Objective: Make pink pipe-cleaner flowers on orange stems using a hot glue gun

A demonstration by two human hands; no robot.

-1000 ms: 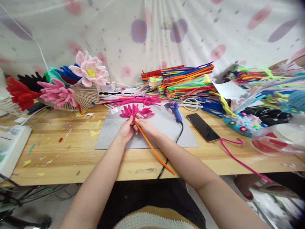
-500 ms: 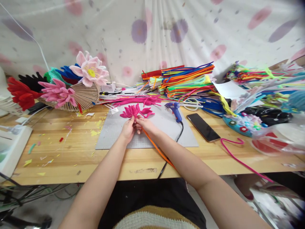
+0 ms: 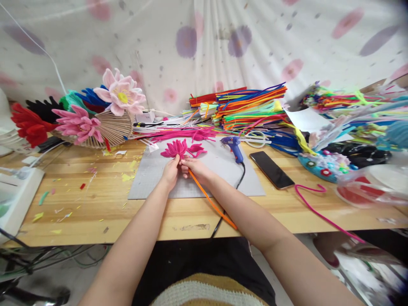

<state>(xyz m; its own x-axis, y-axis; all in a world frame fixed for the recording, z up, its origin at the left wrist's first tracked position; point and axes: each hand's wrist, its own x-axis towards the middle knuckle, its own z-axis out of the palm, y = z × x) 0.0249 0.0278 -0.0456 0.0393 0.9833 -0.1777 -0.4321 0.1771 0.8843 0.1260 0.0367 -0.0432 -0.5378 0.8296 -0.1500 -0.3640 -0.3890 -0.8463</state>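
A magenta pipe-cleaner flower (image 3: 175, 148) with several looped petals is held up over the grey mat (image 3: 149, 187). My left hand (image 3: 171, 172) is closed, pinching the base of this flower between thumb and fingers. Right beside it, my right hand (image 3: 194, 168) is closed at the same base, on orange pipe cleaners (image 3: 210, 200) that trail down to the right above my forearm. Their upper ends are hidden by my fingers. Behind my right hand lie loose magenta petals (image 3: 196, 150) on the mat.
A blue glue gun (image 3: 235, 148) rests on the mat, its black cord running to the front edge. A phone (image 3: 271, 170) and a bent magenta pipe cleaner (image 3: 314, 208) lie to the right. Bundled pipe cleaners (image 3: 248, 108) line the back; finished flowers (image 3: 123, 95) stand left.
The orange pipe cleaners have shifted slightly and lie closer together. Both hands stay almost in place at the flower's base.
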